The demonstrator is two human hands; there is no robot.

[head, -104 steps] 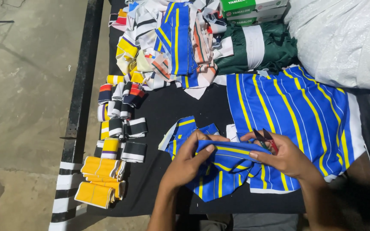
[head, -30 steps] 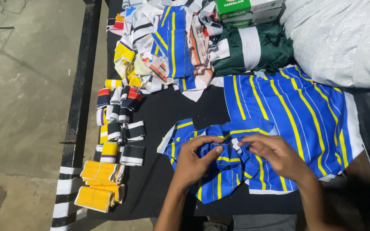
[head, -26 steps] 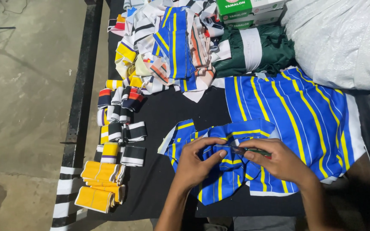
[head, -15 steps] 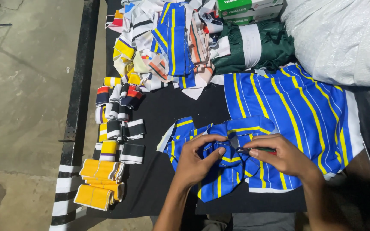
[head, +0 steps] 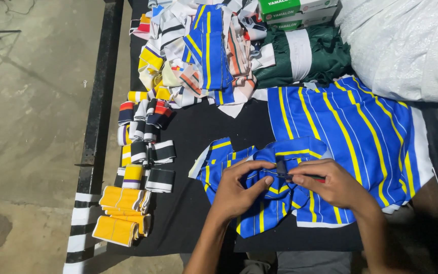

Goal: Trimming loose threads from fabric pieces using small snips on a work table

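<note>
A small blue piece of fabric with yellow stripes (head: 229, 155) lies bunched on the black table cover (head: 204, 127) in front of me. My left hand (head: 239, 190) pinches a fold of it near the middle. My right hand (head: 330, 182) holds a small dark cutting tool with a red end (head: 283, 170), its tip at the fold between my two hands. A larger stack of the same striped fabric (head: 351, 116) lies flat just to the right, partly under the small piece.
Rolled ribbed bands in mixed colours (head: 143, 147) and flat yellow bands (head: 122, 213) line the left edge. A heap of mixed fabric scraps (head: 204, 45), green fabric (head: 305, 56), green-and-white boxes (head: 295, 10) and a white bag (head: 406, 45) are at the back. Concrete floor (head: 31, 127) lies to the left.
My hands have drawn closer together on the small striped piece. The right hand has brought the tool's tip up to the fold that the left hand now pinches.
</note>
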